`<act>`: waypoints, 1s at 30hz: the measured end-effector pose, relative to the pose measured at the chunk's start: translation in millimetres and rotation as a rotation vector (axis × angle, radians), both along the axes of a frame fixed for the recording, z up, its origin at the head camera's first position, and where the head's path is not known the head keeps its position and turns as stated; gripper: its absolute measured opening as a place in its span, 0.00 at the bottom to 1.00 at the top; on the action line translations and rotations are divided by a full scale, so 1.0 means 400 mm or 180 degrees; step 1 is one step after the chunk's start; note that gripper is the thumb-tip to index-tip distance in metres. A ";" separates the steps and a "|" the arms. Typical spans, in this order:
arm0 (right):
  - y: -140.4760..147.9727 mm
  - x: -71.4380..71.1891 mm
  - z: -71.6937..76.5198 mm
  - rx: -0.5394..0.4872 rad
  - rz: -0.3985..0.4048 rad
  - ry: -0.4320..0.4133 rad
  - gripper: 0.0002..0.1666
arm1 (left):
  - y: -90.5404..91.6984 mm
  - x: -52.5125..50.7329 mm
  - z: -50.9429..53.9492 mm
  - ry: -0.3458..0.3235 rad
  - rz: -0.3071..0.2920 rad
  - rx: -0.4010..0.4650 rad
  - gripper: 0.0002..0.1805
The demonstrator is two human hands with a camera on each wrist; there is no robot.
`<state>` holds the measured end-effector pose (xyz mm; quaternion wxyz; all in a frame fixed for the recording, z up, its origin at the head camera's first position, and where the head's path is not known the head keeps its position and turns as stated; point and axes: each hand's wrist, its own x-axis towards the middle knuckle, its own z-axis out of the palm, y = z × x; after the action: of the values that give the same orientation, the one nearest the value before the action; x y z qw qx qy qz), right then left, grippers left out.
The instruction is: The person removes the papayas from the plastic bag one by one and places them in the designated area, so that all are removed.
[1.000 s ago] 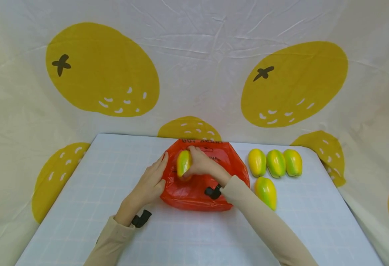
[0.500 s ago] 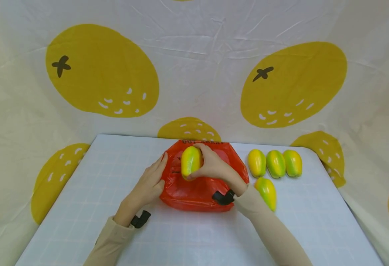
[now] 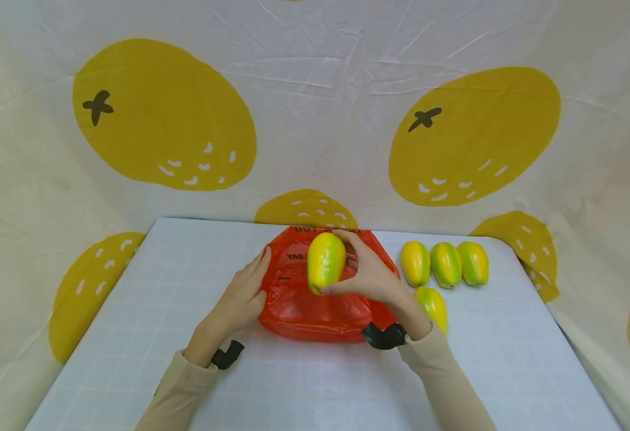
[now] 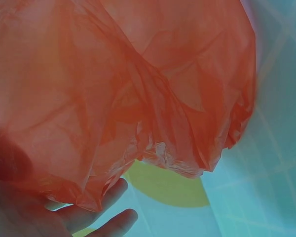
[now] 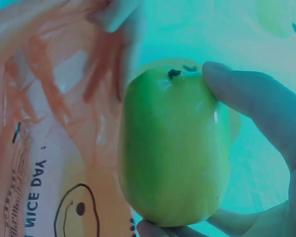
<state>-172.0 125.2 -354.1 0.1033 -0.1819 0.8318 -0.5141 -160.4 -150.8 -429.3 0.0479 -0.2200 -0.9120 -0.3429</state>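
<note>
My right hand (image 3: pixel 371 275) grips a glossy yellow-green papaya (image 3: pixel 326 262), thumb at one end and fingers round the other. It hangs over a red plastic bag (image 3: pixel 309 314) with black print. In the right wrist view the papaya (image 5: pixel 175 153) shows a small dark stem spot. At the bag's left edge my left hand (image 3: pixel 242 293) rests with fairly straight fingers against the plastic. The left wrist view has the thin bag (image 4: pixel 138 89) covering part of that hand, so how its thumb lies is hard to see. The inside of the bag is mostly hidden.
Right of the bag, several more papayas (image 3: pixel 447 265) lie on the white checked table (image 3: pixel 196 251). A nearer papaya (image 3: pixel 432 308) is partly behind my right forearm. A cloth printed with yellow fruit (image 3: pixel 326 120) hangs behind the table.
My right hand has risen with the papaya from low at the bag's left side and moved right above the bag. My left hand has stayed in place. The other papayas have not moved.
</note>
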 end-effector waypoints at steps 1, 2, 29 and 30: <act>0.006 0.004 0.000 -0.0086 0.0013 -0.0001 0.62 | 0.000 0.000 0.000 0.0005 -0.0005 0.0008 0.43; 0.012 0.010 0.002 -0.0163 0.0026 0.0001 0.62 | 0.000 0.000 0.000 0.0010 -0.0010 0.0013 0.43; 0.230 0.067 -0.011 -0.1635 0.0583 0.0277 0.59 | 0.002 0.004 0.007 -0.0074 0.0026 -0.0020 0.43; 0.238 0.068 -0.012 -0.1679 0.0599 0.0267 0.59 | 0.002 0.004 0.007 -0.0085 0.0030 -0.0025 0.43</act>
<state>-144.8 220.5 -359.0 0.0651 -0.3000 0.6523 -0.6930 -158.8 -149.9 -426.6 0.0365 -0.2113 -0.9149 -0.3420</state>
